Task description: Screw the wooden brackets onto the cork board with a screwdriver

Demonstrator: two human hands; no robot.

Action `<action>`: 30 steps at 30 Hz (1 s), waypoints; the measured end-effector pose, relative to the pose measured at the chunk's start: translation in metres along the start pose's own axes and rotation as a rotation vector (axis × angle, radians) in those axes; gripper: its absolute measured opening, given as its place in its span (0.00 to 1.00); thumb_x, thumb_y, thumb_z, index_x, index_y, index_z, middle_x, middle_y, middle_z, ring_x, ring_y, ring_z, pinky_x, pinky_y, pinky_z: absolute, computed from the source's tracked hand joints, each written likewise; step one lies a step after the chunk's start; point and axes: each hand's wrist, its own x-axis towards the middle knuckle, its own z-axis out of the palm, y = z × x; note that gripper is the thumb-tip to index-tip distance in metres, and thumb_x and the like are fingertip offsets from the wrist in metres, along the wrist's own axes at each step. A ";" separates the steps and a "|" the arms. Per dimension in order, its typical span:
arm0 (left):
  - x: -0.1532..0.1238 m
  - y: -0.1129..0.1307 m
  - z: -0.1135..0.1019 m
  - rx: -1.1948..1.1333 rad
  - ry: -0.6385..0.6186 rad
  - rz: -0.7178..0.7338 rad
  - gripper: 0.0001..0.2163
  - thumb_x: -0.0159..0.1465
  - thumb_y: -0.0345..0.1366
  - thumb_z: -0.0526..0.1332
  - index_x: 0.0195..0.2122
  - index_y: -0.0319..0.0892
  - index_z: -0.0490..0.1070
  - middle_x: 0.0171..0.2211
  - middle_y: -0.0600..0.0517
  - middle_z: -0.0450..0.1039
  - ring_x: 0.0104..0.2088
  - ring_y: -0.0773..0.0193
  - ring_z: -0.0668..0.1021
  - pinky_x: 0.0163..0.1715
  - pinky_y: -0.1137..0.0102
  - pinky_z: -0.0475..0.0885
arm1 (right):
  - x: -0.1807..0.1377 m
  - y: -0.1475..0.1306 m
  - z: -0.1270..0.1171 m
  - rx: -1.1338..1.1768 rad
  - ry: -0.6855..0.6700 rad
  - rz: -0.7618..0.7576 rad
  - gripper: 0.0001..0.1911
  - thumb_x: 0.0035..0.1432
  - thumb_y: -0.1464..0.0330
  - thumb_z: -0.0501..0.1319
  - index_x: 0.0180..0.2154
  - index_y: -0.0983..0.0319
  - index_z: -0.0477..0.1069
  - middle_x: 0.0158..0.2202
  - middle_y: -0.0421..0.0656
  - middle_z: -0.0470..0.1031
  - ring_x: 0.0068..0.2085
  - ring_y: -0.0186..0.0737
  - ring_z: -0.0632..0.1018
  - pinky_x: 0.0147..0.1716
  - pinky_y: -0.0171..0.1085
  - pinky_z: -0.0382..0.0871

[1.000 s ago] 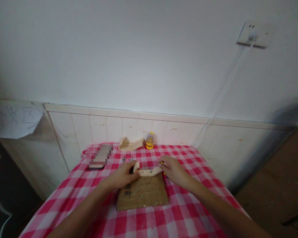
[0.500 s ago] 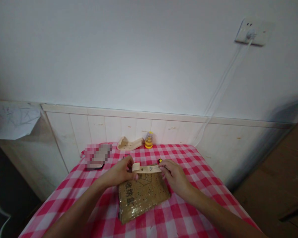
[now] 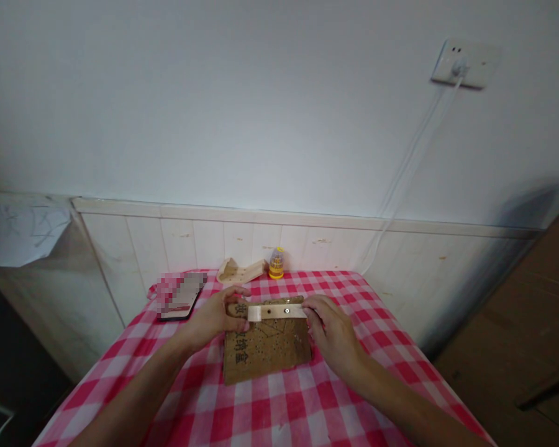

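Observation:
A pale wooden piece (image 3: 277, 311) with two round holes and a raised block at its left end lies across the upper part of a flattened brown cardboard sheet (image 3: 270, 354). My left hand (image 3: 218, 318) grips the block end, thumb in front and fingers behind. At the other end, the fingers of my right hand (image 3: 330, 323) are closed on the wood. The cardboard bears dark printed characters, shiny tape and many small holes.
The table has a red-and-white checked cloth (image 3: 200, 397). Along the wall stand a similar wooden piece (image 3: 242, 272) and a yellow-based, screwdriver-set-like container (image 3: 276, 264). A phone (image 3: 186, 301) lies at left. A wall socket (image 3: 463, 65) holds a plug with a white cable.
The cardboard has turned and shifted so that it lies squarer under the wooden piece. The left hand has moved slightly left, and the piece's holes now face me more clearly.

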 end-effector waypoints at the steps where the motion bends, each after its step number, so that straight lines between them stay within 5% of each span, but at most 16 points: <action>1: 0.000 0.000 0.002 0.023 0.017 0.002 0.29 0.42 0.34 0.76 0.46 0.43 0.68 0.37 0.54 0.77 0.35 0.61 0.78 0.35 0.69 0.71 | -0.001 0.000 0.002 -0.009 0.011 -0.008 0.11 0.69 0.72 0.52 0.40 0.59 0.73 0.39 0.48 0.78 0.40 0.43 0.79 0.41 0.41 0.77; 8: -0.003 0.008 0.020 0.203 0.116 0.097 0.24 0.41 0.33 0.75 0.41 0.41 0.75 0.36 0.53 0.78 0.36 0.60 0.78 0.36 0.68 0.72 | 0.001 -0.001 -0.001 -0.035 0.008 -0.034 0.10 0.68 0.74 0.53 0.39 0.59 0.72 0.38 0.47 0.78 0.39 0.42 0.79 0.40 0.41 0.77; 20: 0.000 -0.003 0.026 0.014 0.099 0.079 0.25 0.38 0.33 0.78 0.40 0.41 0.78 0.35 0.52 0.80 0.35 0.60 0.79 0.36 0.68 0.74 | 0.005 0.000 -0.010 -0.043 -0.070 -0.035 0.11 0.67 0.77 0.53 0.37 0.60 0.72 0.36 0.46 0.77 0.38 0.41 0.79 0.39 0.39 0.75; 30: -0.022 -0.001 0.016 0.091 -0.017 -0.129 0.22 0.41 0.37 0.78 0.38 0.42 0.78 0.31 0.54 0.79 0.33 0.61 0.79 0.37 0.66 0.73 | 0.009 -0.033 -0.025 -0.116 -0.367 0.212 0.10 0.65 0.78 0.58 0.33 0.63 0.75 0.33 0.44 0.79 0.35 0.40 0.78 0.35 0.36 0.69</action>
